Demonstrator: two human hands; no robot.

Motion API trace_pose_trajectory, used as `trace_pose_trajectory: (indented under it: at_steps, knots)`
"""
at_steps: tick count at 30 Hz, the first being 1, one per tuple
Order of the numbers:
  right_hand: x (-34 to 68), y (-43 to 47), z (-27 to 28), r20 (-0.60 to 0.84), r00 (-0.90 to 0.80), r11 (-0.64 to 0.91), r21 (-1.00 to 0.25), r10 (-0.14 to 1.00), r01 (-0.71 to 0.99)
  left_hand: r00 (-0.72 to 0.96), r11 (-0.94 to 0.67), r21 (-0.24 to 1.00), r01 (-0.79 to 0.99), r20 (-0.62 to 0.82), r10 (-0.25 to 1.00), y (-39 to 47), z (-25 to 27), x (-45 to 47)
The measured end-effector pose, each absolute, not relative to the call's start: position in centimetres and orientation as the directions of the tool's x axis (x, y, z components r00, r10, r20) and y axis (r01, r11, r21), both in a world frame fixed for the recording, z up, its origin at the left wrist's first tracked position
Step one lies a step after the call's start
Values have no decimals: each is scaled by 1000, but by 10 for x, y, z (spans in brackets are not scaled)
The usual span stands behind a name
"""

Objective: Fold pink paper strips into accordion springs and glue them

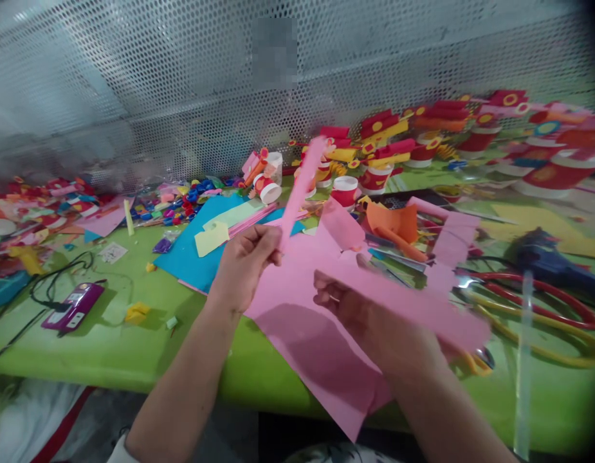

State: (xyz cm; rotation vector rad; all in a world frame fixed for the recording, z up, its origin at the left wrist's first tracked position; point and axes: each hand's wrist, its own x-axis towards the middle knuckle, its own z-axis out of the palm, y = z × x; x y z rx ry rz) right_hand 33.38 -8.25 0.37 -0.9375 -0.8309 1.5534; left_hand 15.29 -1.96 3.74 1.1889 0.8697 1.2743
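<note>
My left hand (249, 260) pinches the lower end of a narrow pink paper strip (302, 193), which stands up and leans to the right. In my right hand (359, 321) is a wider pink paper strip (403, 299), its near end blurred and lying over the wrist. The fingers of that hand are curled beneath the strip and partly hidden. Below both hands a large pink paper sheet (316, 347) lies on the green table (181, 360), one corner hanging over the front edge. A blue paper sheet (186, 251) lies to the left, partly under the pink one.
Red-and-white cup crafts (374, 177) line the back by a perforated metal panel (181, 83). At right are a glue gun (558, 263), a glue stick (523, 373), coiled hoops (567, 321) and orange paper (393, 222). A purple power strip (74, 307) with cables sits left.
</note>
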Motion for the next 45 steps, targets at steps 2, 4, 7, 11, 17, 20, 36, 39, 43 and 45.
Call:
trace_pose_trajectory:
  at_steps: [2,4,7,11,17,20,36,39,43,45]
  knots:
    - [331,-81,-1,-114,-47,-123,-890,992,-439,44,-32,917,-398,54,998,-19,33,161]
    - [328,-81,-4,-58,4,-52,-931,998,-362,-11,26,891,-454,-35,999,-24,25,174]
    - [326,-82,-7,39,76,55,-975,996,-215,-4,74,897,-437,-85,996,-38,11,195]
    - [327,-81,-9,80,92,97,-976,993,-195,24,77,901,-426,-74,997,-56,-5,212]
    - [327,-81,-1,29,240,56,-993,970,-104,42,68,883,-464,-54,998,-65,-7,217]
    - [328,-81,0,68,293,105,-988,954,-110,111,90,883,-461,-43,993,-67,-6,218]
    - [335,-80,6,22,184,28,-999,983,-28,380,256,946,-199,-167,910,-41,18,181]
    - [336,-80,5,33,182,37,-999,983,-15,369,253,950,-184,-172,913,-41,17,181]
    - [336,-82,3,61,173,68,-997,983,-38,323,217,956,-200,-145,935,-43,17,183]
    - [335,-82,1,66,167,80,-994,984,-79,298,210,953,-220,-140,944,-44,17,184]
